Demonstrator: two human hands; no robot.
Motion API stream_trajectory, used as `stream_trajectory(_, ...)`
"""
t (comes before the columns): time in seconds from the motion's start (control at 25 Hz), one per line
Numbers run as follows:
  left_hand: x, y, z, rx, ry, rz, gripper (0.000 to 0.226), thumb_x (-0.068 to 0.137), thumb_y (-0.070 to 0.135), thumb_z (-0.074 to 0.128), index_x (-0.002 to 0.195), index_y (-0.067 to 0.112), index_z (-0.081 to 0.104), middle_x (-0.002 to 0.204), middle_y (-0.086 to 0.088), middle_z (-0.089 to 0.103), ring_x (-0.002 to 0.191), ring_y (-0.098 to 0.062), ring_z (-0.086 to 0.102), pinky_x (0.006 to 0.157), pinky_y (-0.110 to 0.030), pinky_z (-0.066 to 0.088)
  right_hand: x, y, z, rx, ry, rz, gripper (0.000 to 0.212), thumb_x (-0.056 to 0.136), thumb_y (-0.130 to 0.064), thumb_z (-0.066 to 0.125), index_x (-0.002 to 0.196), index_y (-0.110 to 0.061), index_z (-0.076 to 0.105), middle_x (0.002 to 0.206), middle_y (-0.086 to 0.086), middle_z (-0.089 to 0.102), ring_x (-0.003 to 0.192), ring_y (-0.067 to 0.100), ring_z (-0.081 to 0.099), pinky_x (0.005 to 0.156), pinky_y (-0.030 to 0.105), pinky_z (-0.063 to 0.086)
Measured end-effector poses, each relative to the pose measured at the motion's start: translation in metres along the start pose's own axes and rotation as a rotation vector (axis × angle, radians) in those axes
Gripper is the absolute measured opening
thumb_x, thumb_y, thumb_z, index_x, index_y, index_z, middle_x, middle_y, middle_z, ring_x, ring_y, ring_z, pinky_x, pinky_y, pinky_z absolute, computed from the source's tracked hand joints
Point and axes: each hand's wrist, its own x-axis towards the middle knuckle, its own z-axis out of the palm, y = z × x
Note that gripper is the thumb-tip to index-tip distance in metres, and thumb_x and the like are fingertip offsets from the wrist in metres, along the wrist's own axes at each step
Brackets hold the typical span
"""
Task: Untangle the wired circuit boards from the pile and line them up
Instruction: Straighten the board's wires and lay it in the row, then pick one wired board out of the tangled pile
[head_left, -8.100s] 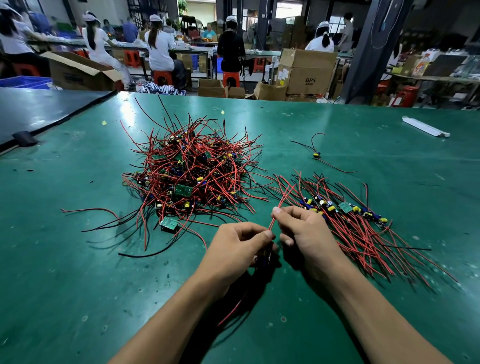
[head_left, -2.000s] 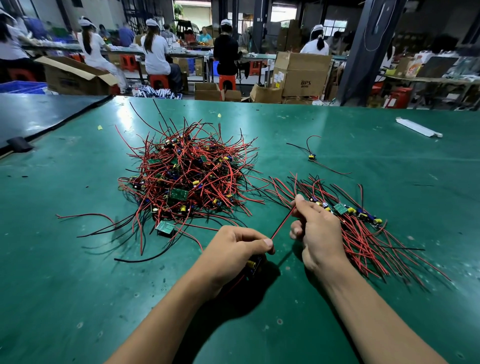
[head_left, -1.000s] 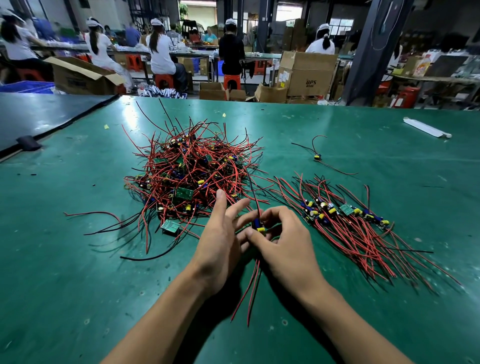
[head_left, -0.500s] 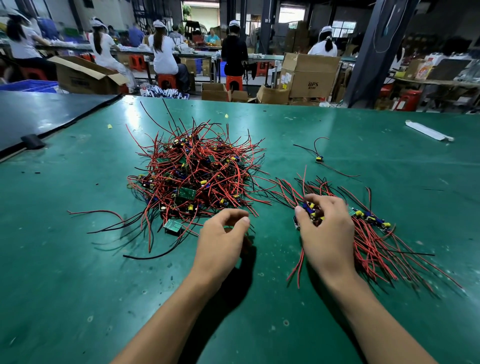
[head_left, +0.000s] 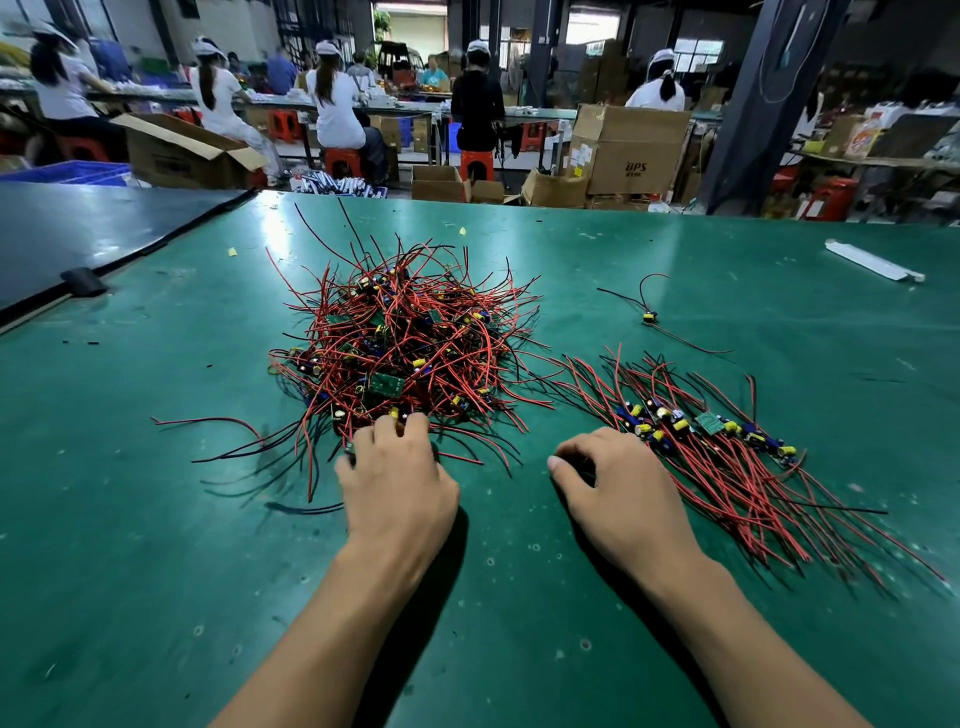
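A tangled pile of wired circuit boards, red and black leads with small green boards, lies mid-table. To its right, a row of lined-up boards runs diagonally, with the leads fanning toward me. My left hand lies on the pile's near edge; its fingers curl down among the wires over a green board beside the thumb. My right hand rests on the green table just left of the row, fingers loosely curled and holding nothing.
One stray wired part lies alone behind the row. A white strip sits at the far right. A dark mat borders the table's left. Cardboard boxes and seated people fill the background.
My right hand let go of the board it laid at the row's left end and drew back toward me. My left hand moved left and forward onto the pile's near edge.
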Motion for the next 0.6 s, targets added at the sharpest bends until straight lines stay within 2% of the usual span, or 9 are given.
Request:
stream_trajectory(0.16, -0.009, 0.011, 0.001, -0.176, 0.01, 0.145, 0.036, 0.085, 0.017, 0.049, 0.121, 0.018, 0.055, 0.111, -0.002, 0.056, 0.099, -0.025, 0.055, 0.084, -0.042, 0.05, 0.001, 0.001, 0.003, 0.024, 0.057, 0.119, 0.022, 0.095, -0.037, 0.062, 0.104, -0.021, 0.074, 0.106, 0.0, 0.069, 0.102, 0.024, 0.06, 0.096, 0.04, 0.046)
stream_trajectory(0.24, -0.014, 0.015, 0.001, -0.266, 0.009, 0.234, 0.039, 0.083, 0.015, 0.051, 0.122, 0.019, 0.056, 0.113, 0.0, 0.056, 0.099, -0.023, 0.056, 0.079, -0.041, 0.052, 0.001, 0.001, 0.003, -0.008, 0.056, 0.132, 0.022, 0.094, -0.039, 0.063, 0.108, -0.025, 0.072, 0.11, -0.004, 0.068, 0.107, 0.022, 0.059, 0.098, 0.038, 0.042)
stream_trajectory(0.36, -0.017, 0.017, 0.004, -0.37, 0.015, 0.355, 0.053, 0.078, 0.004, 0.051, 0.129, 0.016, 0.056, 0.121, -0.001, 0.057, 0.107, -0.024, 0.056, 0.084, -0.042, 0.051, 0.001, 0.001, 0.002, -0.096, 0.047, 0.133, 0.028, 0.091, -0.046, 0.064, 0.114, -0.031, 0.068, 0.115, -0.009, 0.066, 0.114, 0.018, 0.056, 0.093, 0.036, 0.032)
stream_trajectory(0.48, -0.015, 0.017, 0.008, -0.424, 0.084, 0.434, 0.052, 0.077, -0.005, 0.054, 0.125, 0.011, 0.06, 0.117, -0.005, 0.061, 0.105, -0.025, 0.058, 0.086, -0.04, 0.05, 0.003, 0.004, 0.0, -0.109, 0.039, 0.097, 0.034, 0.086, -0.054, 0.068, 0.113, -0.033, 0.068, 0.108, -0.011, 0.067, 0.109, 0.012, 0.059, 0.089, 0.034, 0.029)
stream_trajectory(0.56, -0.014, 0.016, 0.009, -0.479, 0.162, 0.453, 0.046, 0.079, -0.005, 0.06, 0.123, 0.009, 0.063, 0.114, -0.004, 0.064, 0.102, -0.022, 0.061, 0.087, -0.034, 0.049, 0.003, 0.003, -0.001, -0.015, 0.046, 0.045, 0.035, 0.084, -0.059, 0.069, 0.108, -0.033, 0.071, 0.101, -0.013, 0.068, 0.099, 0.007, 0.061, 0.089, 0.034, 0.031)
stream_trajectory(0.6, -0.013, 0.016, 0.009, -0.523, 0.206, 0.447, 0.044, 0.079, -0.005, 0.062, 0.121, 0.009, 0.064, 0.111, -0.004, 0.066, 0.1, -0.019, 0.062, 0.088, -0.03, 0.049, 0.003, 0.001, -0.002, 0.113, 0.067, 0.026, 0.033, 0.084, -0.057, 0.071, 0.104, -0.031, 0.074, 0.097, -0.014, 0.069, 0.092, 0.005, 0.063, 0.091, 0.035, 0.037)
